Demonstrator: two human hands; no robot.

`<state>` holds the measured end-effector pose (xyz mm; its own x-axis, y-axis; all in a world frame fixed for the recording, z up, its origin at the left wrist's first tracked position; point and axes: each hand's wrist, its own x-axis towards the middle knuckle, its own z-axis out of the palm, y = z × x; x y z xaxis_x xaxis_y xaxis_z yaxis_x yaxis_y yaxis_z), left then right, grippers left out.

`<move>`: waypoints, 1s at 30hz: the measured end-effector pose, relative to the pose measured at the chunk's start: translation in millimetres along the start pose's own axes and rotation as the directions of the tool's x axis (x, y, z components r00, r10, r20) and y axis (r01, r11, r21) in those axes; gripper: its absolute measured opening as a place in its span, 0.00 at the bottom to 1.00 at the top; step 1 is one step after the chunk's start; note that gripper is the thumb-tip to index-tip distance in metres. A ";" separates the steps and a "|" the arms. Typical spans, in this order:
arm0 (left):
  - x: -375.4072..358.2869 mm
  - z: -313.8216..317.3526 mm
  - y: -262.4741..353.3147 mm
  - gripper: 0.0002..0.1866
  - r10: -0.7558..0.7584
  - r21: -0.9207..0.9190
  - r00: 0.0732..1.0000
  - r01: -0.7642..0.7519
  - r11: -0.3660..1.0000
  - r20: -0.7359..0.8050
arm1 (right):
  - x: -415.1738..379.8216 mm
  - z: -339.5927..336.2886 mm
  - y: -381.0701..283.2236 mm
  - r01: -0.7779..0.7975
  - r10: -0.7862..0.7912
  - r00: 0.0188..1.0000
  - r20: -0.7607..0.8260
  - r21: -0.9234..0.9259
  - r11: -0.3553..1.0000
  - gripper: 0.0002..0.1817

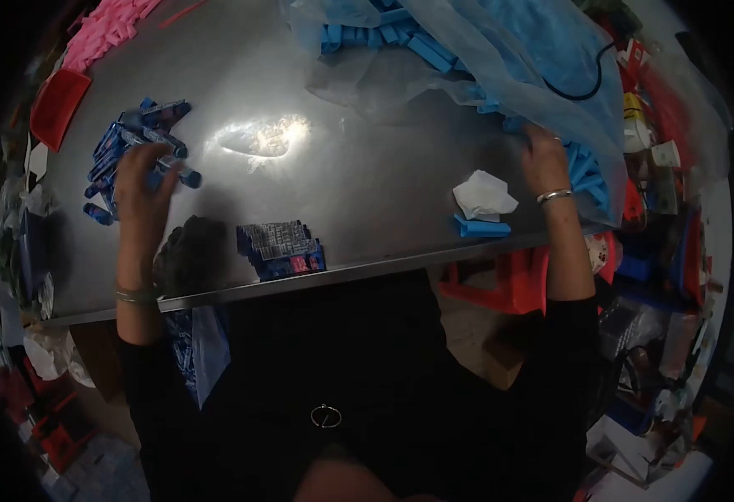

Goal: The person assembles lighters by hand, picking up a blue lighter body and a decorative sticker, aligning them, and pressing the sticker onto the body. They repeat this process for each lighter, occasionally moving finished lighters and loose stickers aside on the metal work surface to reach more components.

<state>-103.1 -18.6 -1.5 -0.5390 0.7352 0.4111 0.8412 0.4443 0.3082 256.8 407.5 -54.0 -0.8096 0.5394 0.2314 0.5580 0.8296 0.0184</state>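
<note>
My left hand (141,180) is at a loose heap of narrow dark blue printed boxes (109,155) on the left of the metal table. Its fingers arch over, and one dark blue box (188,176) juts out between thumb and forefinger; blur softens the grip. On the right, my right hand (545,159) has its fingers curled at the rim of a clear bag of light blue narrow pieces (583,171). A light blue piece (513,125) shows at its fingertips, partly hidden. Near the front edge stands a neat stack of dark blue printed boxes (279,247).
Crumpled white paper (484,195) lies above a single light blue piece (481,227). A dark lump (193,255) sits beside the stack. Pink pieces (107,33) and a red scoop-like tray (59,109) are at far left. A red stool (509,280) stands below the table edge (367,261).
</note>
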 end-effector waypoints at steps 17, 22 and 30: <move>-57.1 40.8 70.4 0.16 0.182 -0.385 0.861 0.017 0.923 0.475 | 0.2 33.0 26.9 0.098 -0.103 0.995 -0.013 -0.208 0.973 0.24; -62.2 45.5 73.0 0.14 0.245 -0.433 0.897 -0.068 0.899 0.368 | -0.6 33.3 27.2 0.138 -0.133 0.990 0.041 -0.146 0.980 0.24; -64.7 49.5 73.3 0.06 0.125 -0.562 0.908 0.135 0.816 0.400 | -1.2 -33.3 -65.9 -0.147 0.102 0.988 0.120 0.468 0.871 0.15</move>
<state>-4.4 -8.2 -48.0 -0.3664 0.9279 0.0689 0.5888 0.1739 0.7894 227.0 347.4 -23.1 -0.7642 0.6348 0.1138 0.5201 0.7109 -0.4734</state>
